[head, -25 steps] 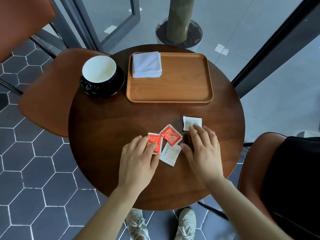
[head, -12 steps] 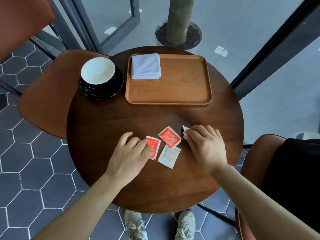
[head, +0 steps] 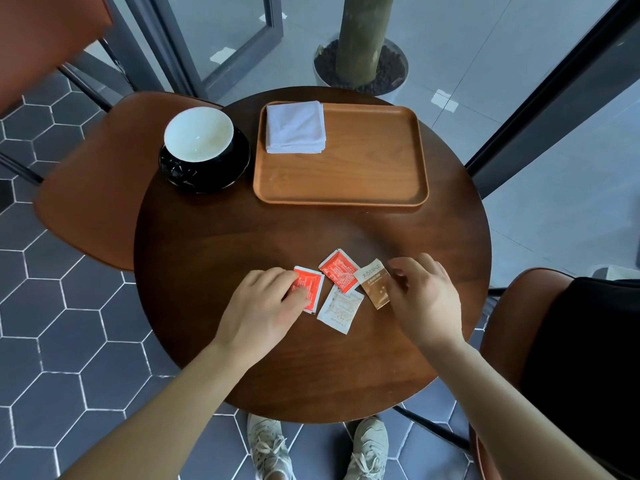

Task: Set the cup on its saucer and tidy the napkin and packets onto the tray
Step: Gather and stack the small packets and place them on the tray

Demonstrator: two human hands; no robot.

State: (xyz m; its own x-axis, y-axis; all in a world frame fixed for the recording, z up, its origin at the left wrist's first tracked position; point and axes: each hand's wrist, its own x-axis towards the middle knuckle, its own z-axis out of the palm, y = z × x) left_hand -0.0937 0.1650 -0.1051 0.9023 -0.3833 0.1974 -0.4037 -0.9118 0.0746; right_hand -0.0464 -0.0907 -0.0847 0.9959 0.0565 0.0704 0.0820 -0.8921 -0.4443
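Observation:
A white-lined cup (head: 199,140) stands on its black saucer (head: 239,164) at the table's far left. The folded white napkin (head: 295,127) lies in the far-left corner of the wooden tray (head: 363,174). Several packets sit near the table's front: two red packets (head: 311,287) (head: 339,270), a white packet (head: 341,308) and a brown packet (head: 374,282). My left hand (head: 263,306) rests its fingertips and thumb on the left red packet. My right hand (head: 422,296) pinches the brown packet's right edge, which overlaps the middle red one.
The round dark wooden table (head: 277,230) has brown chairs on the left (head: 93,174) and on the right (head: 512,306). A potted trunk (head: 362,43) stands behind the table, glass doors beyond it. My shoes (head: 270,445) show under the front edge.
My right hand took the far-right packet, turned it from its white face to its brown face and brought it left against the others. My left hand stayed on the left red packet.

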